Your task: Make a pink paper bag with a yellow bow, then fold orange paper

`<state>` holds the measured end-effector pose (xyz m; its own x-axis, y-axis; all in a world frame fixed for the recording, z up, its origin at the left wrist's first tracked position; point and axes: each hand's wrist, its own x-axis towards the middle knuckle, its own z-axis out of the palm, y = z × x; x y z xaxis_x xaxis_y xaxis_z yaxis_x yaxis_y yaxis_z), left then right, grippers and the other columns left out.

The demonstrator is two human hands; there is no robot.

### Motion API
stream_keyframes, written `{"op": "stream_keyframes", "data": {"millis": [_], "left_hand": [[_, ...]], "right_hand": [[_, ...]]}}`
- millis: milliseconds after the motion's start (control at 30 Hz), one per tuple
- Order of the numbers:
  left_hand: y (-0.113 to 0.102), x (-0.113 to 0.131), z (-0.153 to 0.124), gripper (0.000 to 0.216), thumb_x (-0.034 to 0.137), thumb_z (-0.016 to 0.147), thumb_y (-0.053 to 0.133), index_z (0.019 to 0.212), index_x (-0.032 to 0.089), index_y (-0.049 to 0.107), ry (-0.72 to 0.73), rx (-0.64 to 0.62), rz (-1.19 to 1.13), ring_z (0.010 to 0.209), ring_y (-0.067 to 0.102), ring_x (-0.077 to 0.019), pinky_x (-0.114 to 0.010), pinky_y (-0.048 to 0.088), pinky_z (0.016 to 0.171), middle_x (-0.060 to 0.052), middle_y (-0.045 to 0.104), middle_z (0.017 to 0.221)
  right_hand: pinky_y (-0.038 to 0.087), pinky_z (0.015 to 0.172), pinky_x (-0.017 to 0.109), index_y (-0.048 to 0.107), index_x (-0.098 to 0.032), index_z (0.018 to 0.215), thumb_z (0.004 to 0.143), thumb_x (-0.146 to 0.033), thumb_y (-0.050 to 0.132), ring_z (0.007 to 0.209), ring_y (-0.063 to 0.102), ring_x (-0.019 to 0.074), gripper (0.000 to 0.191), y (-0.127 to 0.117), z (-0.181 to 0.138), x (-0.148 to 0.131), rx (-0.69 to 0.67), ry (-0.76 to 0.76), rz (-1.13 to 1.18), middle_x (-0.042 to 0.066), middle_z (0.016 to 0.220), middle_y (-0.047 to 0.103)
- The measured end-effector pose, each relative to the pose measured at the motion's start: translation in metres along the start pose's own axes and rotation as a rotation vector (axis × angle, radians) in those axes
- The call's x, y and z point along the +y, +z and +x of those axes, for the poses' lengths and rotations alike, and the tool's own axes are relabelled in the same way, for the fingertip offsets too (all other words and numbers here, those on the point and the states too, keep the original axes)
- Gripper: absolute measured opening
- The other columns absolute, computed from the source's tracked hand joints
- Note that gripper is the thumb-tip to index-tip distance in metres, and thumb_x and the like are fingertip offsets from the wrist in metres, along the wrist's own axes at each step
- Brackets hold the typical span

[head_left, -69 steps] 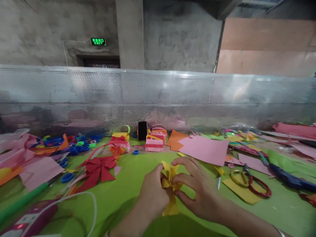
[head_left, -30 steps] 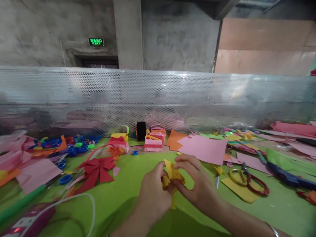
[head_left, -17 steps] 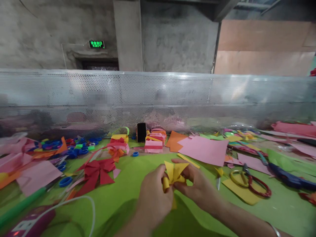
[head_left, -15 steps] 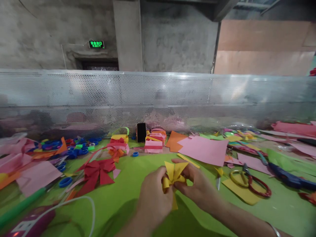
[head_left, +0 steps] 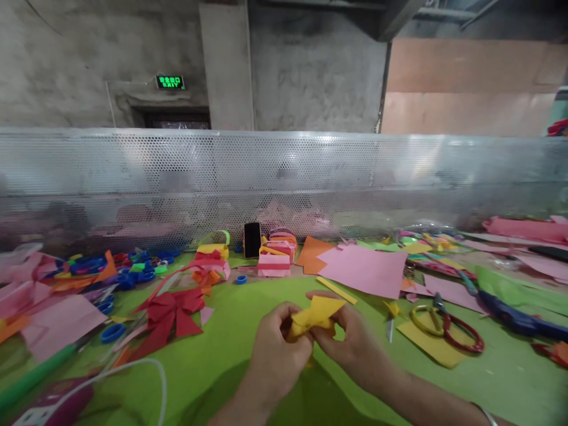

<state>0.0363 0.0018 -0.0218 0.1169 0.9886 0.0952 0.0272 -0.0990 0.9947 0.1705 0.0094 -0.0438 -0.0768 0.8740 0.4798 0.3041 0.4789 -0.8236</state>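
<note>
Left hand [head_left: 279, 346] and right hand [head_left: 350, 340] both pinch a folded yellow paper bow [head_left: 314, 316], held between them just above the green table cover [head_left: 231, 355]; red paper bow [head_left: 171, 307] lies left; scissors [head_left: 444, 328] lie right.

yellow paper bow [head_left: 316, 313]: partly hidden behind left hand [head_left: 277, 350] | power strip [head_left: 47, 408]: cut by bottom edge
</note>
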Motion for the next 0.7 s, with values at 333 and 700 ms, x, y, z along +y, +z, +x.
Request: {"op": "stream_keyframes", "data": {"millis": [333,700], "left_hand": [[-0.0011,0.0007,-0.0030,0.019,0.020,0.062,0.064,0.081,0.016,0.067,-0.090,0.055,-0.126,0.078,0.063,-0.0173,-0.027,0.046,0.072,-0.002,0.069,0.076],[-0.0002,-0.0071,0.0021,0.019,0.018,0.064,0.060,0.082,0.018,0.063,0.031,0.047,-0.047,0.077,0.063,-0.0177,-0.028,0.047,0.072,-0.002,0.068,0.079]], "right_hand": [[0.043,0.057,0.022,0.058,-0.018,0.069,0.073,-0.022,0.054,0.061,0.053,0.0125,0.006,-0.0044,0.0025,-0.0022,-0.095,-0.003,0.100,-0.001,0.063,0.058],[0.049,0.070,0.029,0.060,-0.018,0.081,0.074,-0.021,0.053,0.077,0.061,0.0177,0.010,-0.0026,0.0048,-0.0035,-0.170,0.087,0.224,0.002,0.078,0.064]]}}
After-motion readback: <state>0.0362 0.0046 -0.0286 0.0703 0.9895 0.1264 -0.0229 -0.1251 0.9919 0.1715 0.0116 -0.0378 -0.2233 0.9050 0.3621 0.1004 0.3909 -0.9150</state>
